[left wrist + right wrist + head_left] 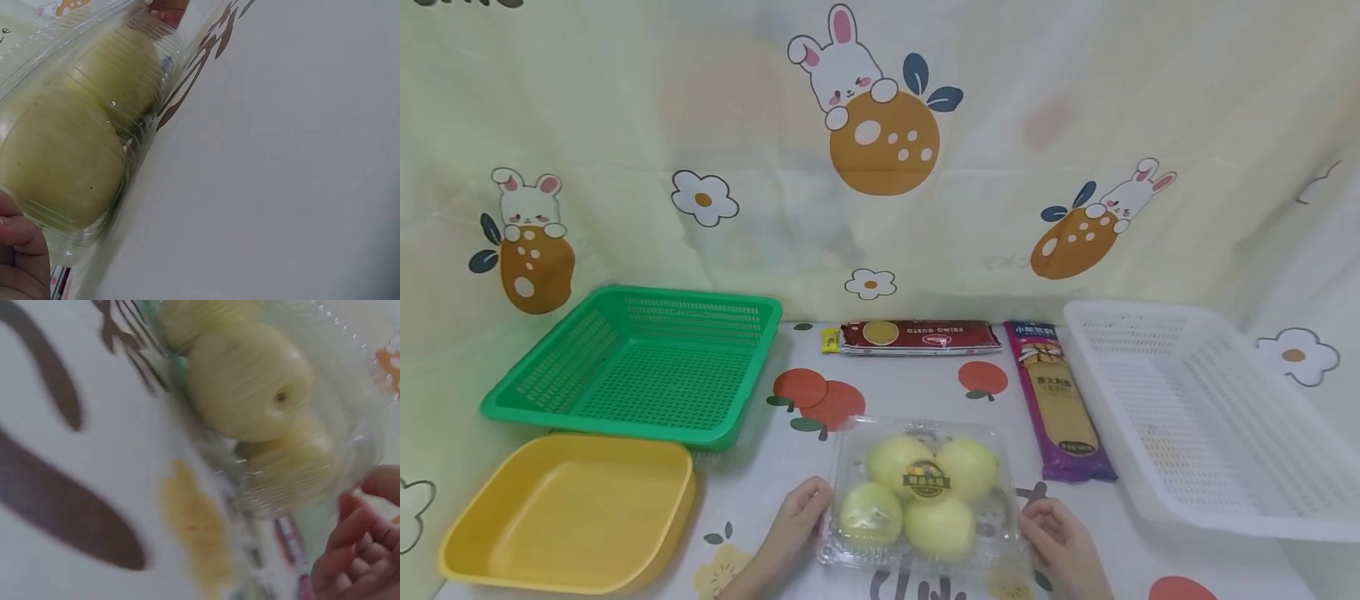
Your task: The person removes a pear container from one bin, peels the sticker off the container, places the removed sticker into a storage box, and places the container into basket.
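A clear plastic fruit box (925, 433) with a lid stands in the front middle of the table. Several yellow-green round fruits (940, 527) are inside, and a dark label (927, 480) is on the lid. At the box's left side my left hand (801, 517) grips the edge with curled fingers. My right hand (1060, 542) pinches the opposite edge. The right wrist view shows that thumb and fingertips (356, 503) at the box's rim, and a fruit (250, 384) with a dark dimple. In the left wrist view, part of the left hand (22, 256) is cut off by the frame.
On the left are a green basket (745, 375) and a yellow basin (681, 483). A white basket (1120, 417) stands at the right beside a purple noodle pack (1063, 400). Along the back lie a dark red pack (955, 337) and a small yellow packet (830, 341), before a printed curtain (760, 250).
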A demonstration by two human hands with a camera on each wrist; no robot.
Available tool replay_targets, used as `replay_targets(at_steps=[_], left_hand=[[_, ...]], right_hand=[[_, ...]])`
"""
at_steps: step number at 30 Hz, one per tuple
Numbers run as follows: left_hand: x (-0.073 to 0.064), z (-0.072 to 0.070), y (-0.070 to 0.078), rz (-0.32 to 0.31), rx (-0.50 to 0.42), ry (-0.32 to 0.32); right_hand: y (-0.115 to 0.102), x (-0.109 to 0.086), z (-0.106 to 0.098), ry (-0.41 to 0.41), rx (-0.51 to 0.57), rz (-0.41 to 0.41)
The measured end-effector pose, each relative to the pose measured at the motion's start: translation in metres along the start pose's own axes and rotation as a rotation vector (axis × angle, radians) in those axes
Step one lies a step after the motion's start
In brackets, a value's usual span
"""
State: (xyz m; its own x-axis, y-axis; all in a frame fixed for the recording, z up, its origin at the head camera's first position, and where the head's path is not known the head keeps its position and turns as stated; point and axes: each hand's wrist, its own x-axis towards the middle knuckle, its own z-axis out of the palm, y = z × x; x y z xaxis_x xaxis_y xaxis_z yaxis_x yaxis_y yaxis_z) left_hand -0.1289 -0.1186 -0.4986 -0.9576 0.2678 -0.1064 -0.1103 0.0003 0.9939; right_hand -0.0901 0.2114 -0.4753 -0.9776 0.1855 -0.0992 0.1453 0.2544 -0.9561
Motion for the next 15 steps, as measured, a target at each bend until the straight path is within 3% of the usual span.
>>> replay_targets(at_steps=[2, 5, 10, 15], left_hand=[[0.000, 0.000, 0.000, 0.000, -0.011, 0.000], [-0.001, 0.000, 0.001, 0.004, -0.029, -0.007], [-0.005, 0.002, 0.012, 0.015, -0.048, -0.022], [-0.012, 0.005, 0.026, 0.015, -0.051, -0.010]], right_hand=[[-0.007, -0.001, 0.000, 0.045, -0.134, -0.111], [-0.022, -0.001, 0.001, 0.104, -0.233, -0.232], [-0.049, -0.001, 0.009, 0.138, -0.241, -0.337], [-0.072, 0.002, 0.029, 0.078, -0.240, -0.487]])
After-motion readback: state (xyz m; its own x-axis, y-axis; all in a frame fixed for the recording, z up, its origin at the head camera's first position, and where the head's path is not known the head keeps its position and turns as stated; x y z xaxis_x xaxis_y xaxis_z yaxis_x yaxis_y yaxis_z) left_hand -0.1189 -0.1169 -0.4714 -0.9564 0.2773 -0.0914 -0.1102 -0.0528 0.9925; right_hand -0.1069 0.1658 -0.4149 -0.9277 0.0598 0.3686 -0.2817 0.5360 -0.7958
